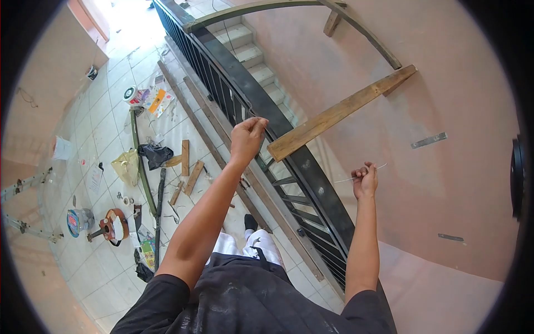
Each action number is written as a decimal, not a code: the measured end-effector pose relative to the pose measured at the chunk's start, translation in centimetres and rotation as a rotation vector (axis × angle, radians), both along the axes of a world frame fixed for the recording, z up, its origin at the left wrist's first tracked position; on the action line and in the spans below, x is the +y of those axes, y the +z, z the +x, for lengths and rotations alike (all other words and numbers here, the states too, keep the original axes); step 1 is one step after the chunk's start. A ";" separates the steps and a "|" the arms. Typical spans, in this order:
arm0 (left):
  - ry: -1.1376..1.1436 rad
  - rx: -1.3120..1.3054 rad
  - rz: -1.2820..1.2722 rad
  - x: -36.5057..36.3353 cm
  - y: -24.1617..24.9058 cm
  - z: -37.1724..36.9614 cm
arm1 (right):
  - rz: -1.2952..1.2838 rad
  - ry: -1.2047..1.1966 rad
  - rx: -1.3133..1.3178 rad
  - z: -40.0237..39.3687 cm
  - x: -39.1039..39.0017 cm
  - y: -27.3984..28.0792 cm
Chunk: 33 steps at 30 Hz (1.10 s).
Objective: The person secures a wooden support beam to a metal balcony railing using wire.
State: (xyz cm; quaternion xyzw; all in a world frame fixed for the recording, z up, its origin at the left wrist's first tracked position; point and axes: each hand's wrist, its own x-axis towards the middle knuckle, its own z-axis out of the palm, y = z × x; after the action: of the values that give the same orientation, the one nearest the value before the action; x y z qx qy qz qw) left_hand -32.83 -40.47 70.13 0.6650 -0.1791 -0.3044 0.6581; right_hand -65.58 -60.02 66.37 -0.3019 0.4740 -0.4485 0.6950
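Observation:
My left hand (248, 140) is closed in a pinch above the black metal railing (311, 177), near the lower end of a wooden plank (339, 116). Whatever its fingertips may hold is too small to make out. Beyond the railing, on the stairwell side, my right hand (365, 180) pinches a thin white strand (345, 180), whose two ends stick out on either side of the fingers. The plank rests on the railing's top and slants up to the pink wall.
White stairs (248, 54) descend beyond the railing. Long boards (214, 129) lie along its foot. On the tiled floor are wood offcuts (193, 177), a black bag (155, 155), a paint bucket (79, 221), a round brown object (115, 227) and a ladder (25, 184). A curved wooden piece (256, 9) spans the top.

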 end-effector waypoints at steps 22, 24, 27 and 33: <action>0.128 -0.231 0.228 0.1 1.3 -4.0 | 0.198 -0.494 0.050 -1.9 -3.0 0.7; 0.160 -0.181 0.192 0.2 1.8 -4.5 | 0.159 -0.461 0.036 -1.7 -2.5 1.2; 0.167 -0.172 0.141 0.4 1.9 -5.2 | 0.074 -0.368 0.019 -1.3 -1.6 1.5; 0.164 0.096 -0.123 -0.3 1.6 -3.1 | -0.014 -0.273 -0.027 0.0 0.0 1.8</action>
State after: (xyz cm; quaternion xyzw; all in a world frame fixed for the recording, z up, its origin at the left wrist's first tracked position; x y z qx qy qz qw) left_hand -35.98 -40.76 71.71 0.6203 -0.1107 -0.2697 0.7281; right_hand -65.61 -59.98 68.21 -0.2337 0.4980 -0.5462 0.6317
